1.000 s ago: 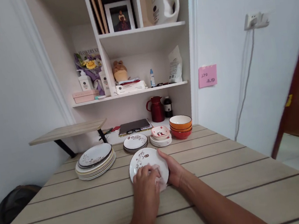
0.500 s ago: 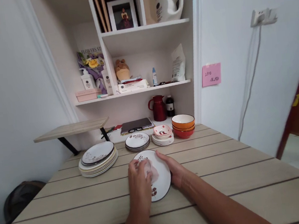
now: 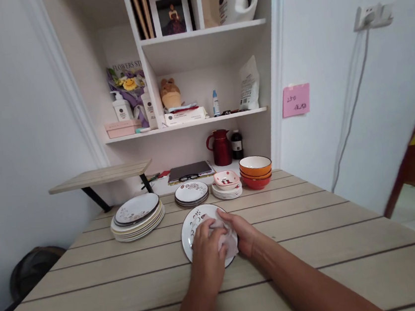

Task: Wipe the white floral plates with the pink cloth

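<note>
A white plate with a dark rim and brown floral print is held tilted over the table, in front of me. My right hand grips its right edge, thumb on the upper face and fingers behind. My left hand is closed on a thin whitish tissue and presses it against the right part of the plate's face. The tissue's far edge reaches my right thumb. Part of the plate is hidden behind my left hand and the tissue.
On the slatted table, beyond the plate, stand a large plate stack, a smaller plate stack, small dishes and stacked bowls. A raised wooden stand is at left, a red jug behind.
My left hand and the tissue have moved right across the plate, towards my right thumb. The plate has turned and tilted a little in my right hand, showing more of its left side.
</note>
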Available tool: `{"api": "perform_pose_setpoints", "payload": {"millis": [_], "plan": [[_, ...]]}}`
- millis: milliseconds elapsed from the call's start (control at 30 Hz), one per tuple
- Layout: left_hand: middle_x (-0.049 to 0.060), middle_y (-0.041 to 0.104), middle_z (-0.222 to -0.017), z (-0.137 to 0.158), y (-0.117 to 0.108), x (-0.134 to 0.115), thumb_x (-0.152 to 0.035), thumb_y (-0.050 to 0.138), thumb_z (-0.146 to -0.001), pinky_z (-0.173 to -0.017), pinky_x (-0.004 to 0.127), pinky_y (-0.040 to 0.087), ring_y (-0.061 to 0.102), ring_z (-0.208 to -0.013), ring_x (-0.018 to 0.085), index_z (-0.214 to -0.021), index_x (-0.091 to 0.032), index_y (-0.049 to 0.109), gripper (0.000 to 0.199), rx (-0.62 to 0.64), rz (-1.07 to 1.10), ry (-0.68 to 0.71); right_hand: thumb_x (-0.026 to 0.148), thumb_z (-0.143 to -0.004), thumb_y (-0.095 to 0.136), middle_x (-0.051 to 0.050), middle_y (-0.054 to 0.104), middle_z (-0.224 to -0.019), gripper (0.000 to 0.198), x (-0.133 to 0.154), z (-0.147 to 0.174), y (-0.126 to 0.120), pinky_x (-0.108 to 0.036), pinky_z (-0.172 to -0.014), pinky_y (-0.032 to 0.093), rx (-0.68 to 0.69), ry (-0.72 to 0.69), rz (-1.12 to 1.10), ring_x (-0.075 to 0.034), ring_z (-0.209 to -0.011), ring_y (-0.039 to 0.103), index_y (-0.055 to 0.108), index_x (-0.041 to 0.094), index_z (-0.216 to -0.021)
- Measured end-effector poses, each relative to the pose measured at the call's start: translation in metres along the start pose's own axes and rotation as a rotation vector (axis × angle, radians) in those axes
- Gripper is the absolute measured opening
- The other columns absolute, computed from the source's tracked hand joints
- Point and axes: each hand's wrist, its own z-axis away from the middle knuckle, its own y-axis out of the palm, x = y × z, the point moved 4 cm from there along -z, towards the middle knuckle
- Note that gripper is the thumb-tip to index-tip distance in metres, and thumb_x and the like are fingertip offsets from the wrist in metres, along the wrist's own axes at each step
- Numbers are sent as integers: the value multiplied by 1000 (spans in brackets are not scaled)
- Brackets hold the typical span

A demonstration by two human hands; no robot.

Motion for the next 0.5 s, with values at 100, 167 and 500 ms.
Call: {"api": "perform_pose_setpoints", "payload": {"millis": [100,167,500], "plan": [[7,44,-137,1,-5,6,-5,61,-71,-106,47,32,39,-129,28,-105,-28,66,41,-52,-102,-145,49,-85,55,-11,75,-89,45,1,1,1,-38,-84,50,-2,-46,4,-23,-78,70,63,11,-108],[7,44,-137,1,-9,10,-10,65,-72,-105,48,31,38,-129,29,-106,-29,66,39,-76,-147,-213,49,-85,55,-12,75,-91,45,1,1,1,-38,-84,51,-7,-53,13,-23,-78,70,62,11,-109],[10,45,-133,0,-17,12,-44,48,-89,-106,44,33,41,-127,26,-120,-25,59,38,-207,84,-139,45,-85,57,-13,75,-93,46,1,1,-3,-42,-89,50,-86,-91,21,-25,-83,71,61,10,-115]]}}
